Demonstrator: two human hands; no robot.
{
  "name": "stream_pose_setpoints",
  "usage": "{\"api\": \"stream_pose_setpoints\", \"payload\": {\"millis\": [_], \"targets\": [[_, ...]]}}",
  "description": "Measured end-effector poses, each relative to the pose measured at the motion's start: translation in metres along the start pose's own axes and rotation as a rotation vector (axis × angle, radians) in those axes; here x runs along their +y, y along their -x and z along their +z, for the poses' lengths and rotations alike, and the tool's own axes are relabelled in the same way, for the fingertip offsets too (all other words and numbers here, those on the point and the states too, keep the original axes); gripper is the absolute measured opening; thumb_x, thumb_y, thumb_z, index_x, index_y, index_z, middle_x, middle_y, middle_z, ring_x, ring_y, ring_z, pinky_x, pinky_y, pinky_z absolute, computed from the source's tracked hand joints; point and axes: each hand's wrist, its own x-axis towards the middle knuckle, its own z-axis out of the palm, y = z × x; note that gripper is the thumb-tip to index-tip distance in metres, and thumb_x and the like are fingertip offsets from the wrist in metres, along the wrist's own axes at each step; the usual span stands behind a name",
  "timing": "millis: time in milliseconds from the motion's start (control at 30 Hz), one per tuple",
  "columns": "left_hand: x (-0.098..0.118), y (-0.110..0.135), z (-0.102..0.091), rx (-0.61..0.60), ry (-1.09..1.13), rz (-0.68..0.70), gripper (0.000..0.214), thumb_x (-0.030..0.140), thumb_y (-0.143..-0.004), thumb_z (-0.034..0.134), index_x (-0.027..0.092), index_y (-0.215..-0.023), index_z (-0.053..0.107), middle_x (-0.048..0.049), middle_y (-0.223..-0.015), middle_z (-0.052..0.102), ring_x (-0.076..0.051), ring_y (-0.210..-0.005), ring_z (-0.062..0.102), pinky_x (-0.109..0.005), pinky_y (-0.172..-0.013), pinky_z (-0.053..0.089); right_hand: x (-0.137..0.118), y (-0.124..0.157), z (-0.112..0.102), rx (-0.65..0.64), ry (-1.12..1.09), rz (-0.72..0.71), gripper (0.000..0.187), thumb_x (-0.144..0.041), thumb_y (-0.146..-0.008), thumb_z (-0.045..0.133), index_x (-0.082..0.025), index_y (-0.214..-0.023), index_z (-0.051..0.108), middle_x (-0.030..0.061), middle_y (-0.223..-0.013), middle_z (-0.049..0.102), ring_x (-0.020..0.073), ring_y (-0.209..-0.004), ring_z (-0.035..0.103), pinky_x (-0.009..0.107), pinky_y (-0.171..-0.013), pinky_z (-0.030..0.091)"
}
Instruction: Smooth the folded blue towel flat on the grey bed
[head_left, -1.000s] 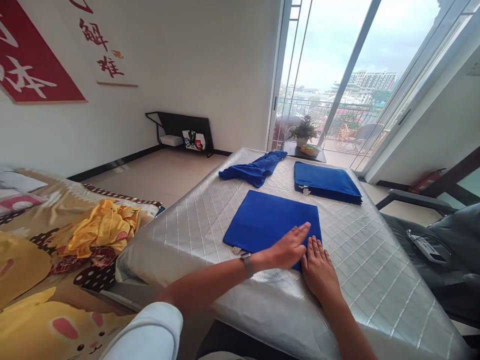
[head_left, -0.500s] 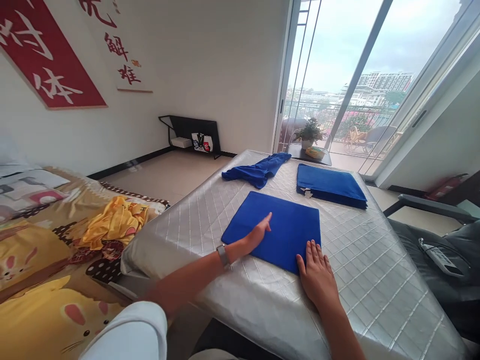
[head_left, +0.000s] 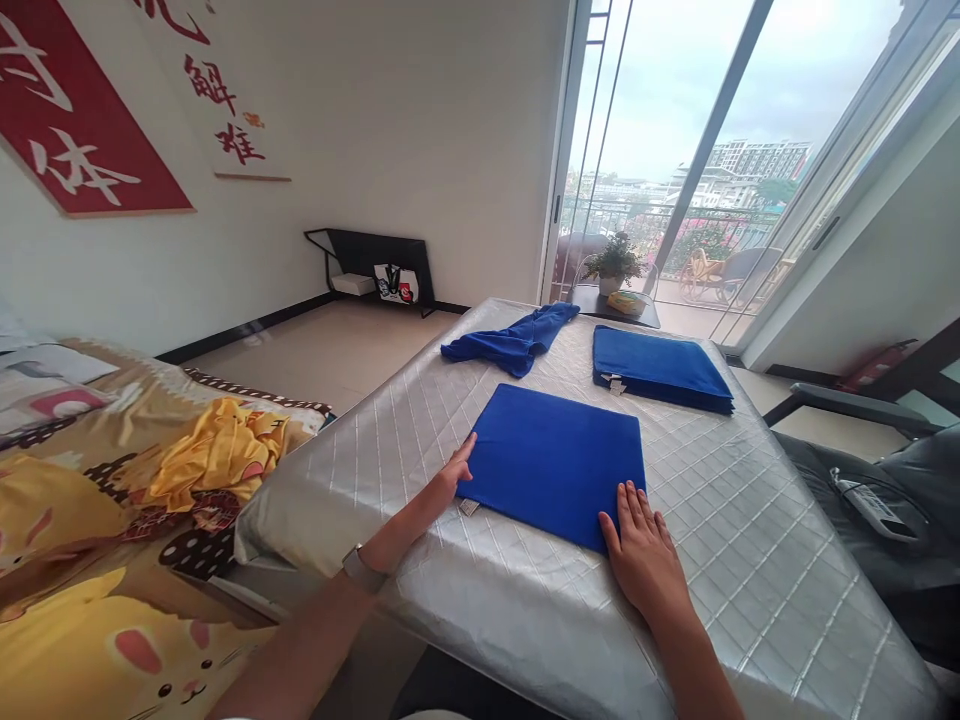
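A folded blue cloth (head_left: 555, 460) lies flat on the silver quilted table cover (head_left: 375, 470) in front of me, a small white tag (head_left: 469, 507) showing at its near left corner. My left hand (head_left: 454, 472), fingers stretched out, is at the cloth's left edge. Flat on the near right corner rests my right hand (head_left: 646, 548), its fingers extended and touching the cloth. Neither hand grips anything. Beyond, a stack of folded blue cloths (head_left: 660, 362) sits at the right, and a loose crumpled blue cloth (head_left: 517, 340) lies farther left.
To the left, a bed (head_left: 142, 390) holds yellow rabbit-print bedding and a crumpled yellow garment (head_left: 225, 450). A dark armchair (head_left: 832, 480) with a power strip (head_left: 874, 507) on it stands at the right. A potted plant (head_left: 615, 262) is by the glass door.
My left hand has moved left across the cloth to its left edge, uncovering the tag. My right hand stays on the near right corner. The view has shifted slightly.
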Motion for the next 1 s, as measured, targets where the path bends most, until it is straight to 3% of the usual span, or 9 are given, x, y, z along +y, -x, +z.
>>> {"api": "stream_pose_setpoints", "payload": {"millis": [133,233,333,400,500,667,1000], "targets": [[-0.001,0.013,0.011,-0.109,-0.299,0.226,0.023,0.031,-0.086,0.048,0.027,-0.079,0.07,0.0019,-0.155,0.041,-0.027,-0.15,0.024,-0.046,-0.124,0.012,0.001,0.0,0.002,0.013,-0.002,-0.003,0.066,-0.046,-0.102,0.019,-0.013,-0.158,0.021,0.0037,-0.165,0.014,0.0185,-0.152,0.012,0.04,-0.124,0.013],[0.002,0.036,0.03,-0.135,-0.435,0.303,0.033,0.026,-0.09,0.043,0.026,-0.109,0.07,0.0002,-0.159,0.032,-0.024,-0.15,0.022,-0.046,-0.124,0.011,0.002,0.0,0.002,0.025,-0.024,-0.008,0.065,-0.046,-0.102,0.019,-0.013,-0.158,0.021,0.0035,-0.165,0.014,0.0177,-0.152,0.013,0.04,-0.124,0.012],[0.006,0.058,0.053,-0.119,-0.623,0.291,0.051,0.021,-0.092,0.038,0.02,-0.142,0.051,-0.0055,-0.161,0.03,-0.023,-0.148,0.028,-0.048,-0.123,0.018,0.001,0.001,0.0,0.018,-0.047,-0.006,0.065,-0.047,-0.102,0.02,-0.014,-0.158,0.02,0.0025,-0.165,0.014,0.0171,-0.152,0.012,0.039,-0.125,0.011],[0.008,0.066,0.064,-0.069,-0.831,0.301,0.055,0.022,-0.095,0.038,0.017,-0.149,0.043,-0.0081,-0.159,0.034,-0.025,-0.146,0.033,-0.049,-0.121,0.025,0.001,0.002,-0.002,0.001,-0.064,0.003,0.065,-0.048,-0.102,0.02,-0.014,-0.158,0.019,0.0016,-0.165,0.013,0.0171,-0.152,0.011,0.039,-0.125,0.011],[0.01,0.071,0.069,0.007,-1.024,0.379,0.049,0.027,-0.097,0.042,0.019,-0.145,0.049,-0.0081,-0.155,0.043,-0.027,-0.141,0.04,-0.05,-0.116,0.035,0.001,0.003,-0.004,-0.016,-0.089,0.004,0.065,-0.048,-0.102,0.022,-0.015,-0.158,0.02,0.0012,-0.165,0.013,0.0178,-0.152,0.011,0.04,-0.125,0.011],[0.012,0.073,0.068,0.093,-1.056,0.444,0.034,0.025,-0.094,0.049,0.02,-0.125,0.061,-0.0094,-0.132,0.061,-0.028,-0.123,0.055,-0.049,-0.106,0.046,0.004,0.005,-0.002,0.009,-0.128,-0.023,0.064,-0.047,-0.102,0.025,-0.015,-0.157,0.024,0.0028,-0.164,0.016,0.0196,-0.152,0.013,0.042,-0.125,0.011],[0.019,0.072,0.072,0.129,-1.014,0.46,0.011,0.02,-0.09,0.051,0.022,-0.099,0.058,-0.006,-0.102,0.064,-0.026,-0.097,0.061,-0.046,-0.091,0.049,0.008,0.009,0.002,0.072,-0.139,-0.057,0.061,-0.046,-0.102,0.03,-0.016,-0.155,0.034,0.0038,-0.162,0.026,0.0231,-0.151,0.02,0.044,-0.123,0.018]]}}
